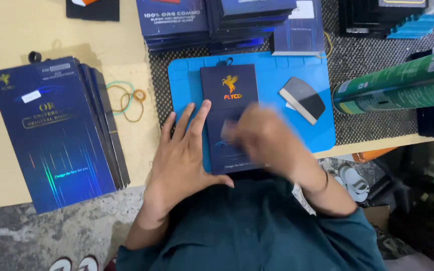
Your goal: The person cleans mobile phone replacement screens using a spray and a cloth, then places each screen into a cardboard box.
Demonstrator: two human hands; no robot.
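- The left hand (179, 150) lies flat, fingers spread apart, palm down; its fingertips and thumb press on the left edge of a flat, dark navy rectangular cardboard box (229, 108) with an orange winged-horse emblem near its top.
- That box lies lengthwise on a bright blue rubber work mat (297, 68), near the front edge of the surface, directly before the person.
- The right hand (262, 135) rests over the lower right part of the same box; it is smeared by motion, so I cannot tell whether its fingers are apart or closed on anything.
- A small dark wedge-shaped scraper (303, 98) with a pale edge lies on the mat, to the right of the box and apart from it.
- A stack of matching shiny navy boxes (59, 130) sits toward the left edge of the surface, well apart from the hands.
- A few thin rubber bands (126, 98), tan and green, lie between that stack and the mat.
- More dark blue boxes (217, 22) are piled along the far edge, behind the mat.
- A green cylindrical can (398, 88) lies on its side at the right.
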